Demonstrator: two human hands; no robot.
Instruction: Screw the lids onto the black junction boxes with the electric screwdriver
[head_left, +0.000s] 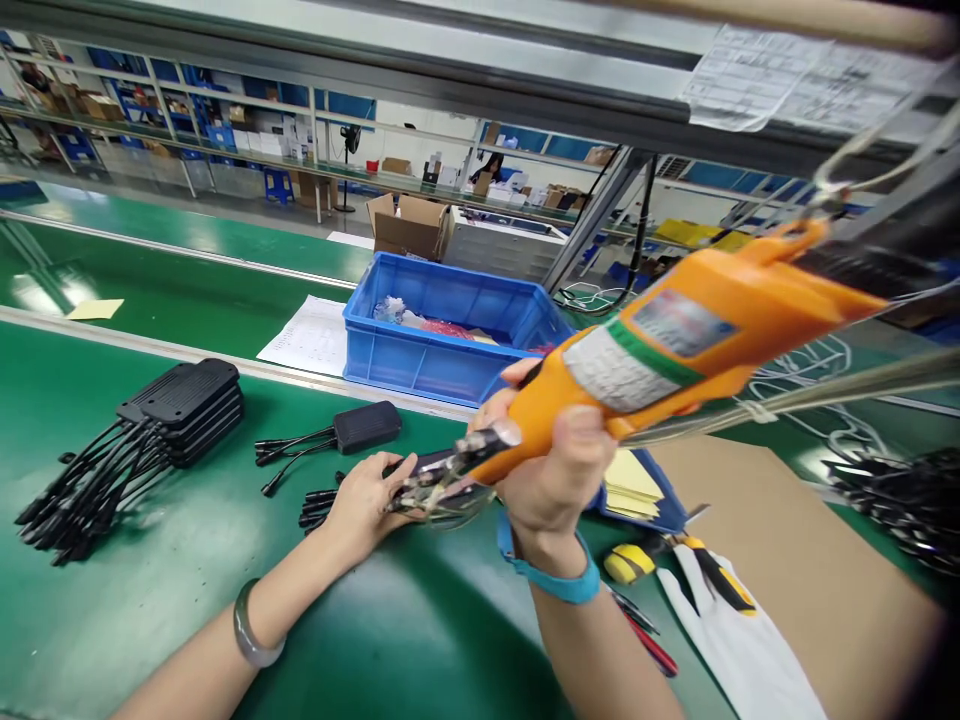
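orange tool [750, 310], green-striped label [626, 368], tilted in right hand [559, 470]

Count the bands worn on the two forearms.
2: a grey bangle below the left hand, and a blue band at the wrist of the right hand.

We cannot read the blurred labels on the orange handheld tool [675, 330]; at three o'clock, the frame's edge cuts off the black cable bundle [911, 495].

Your orange, labelled tool [637, 365] slants tip-down before the blue bin [420, 362]; your dark, cabled box [435, 459] lies partly hidden on the bin's near side.
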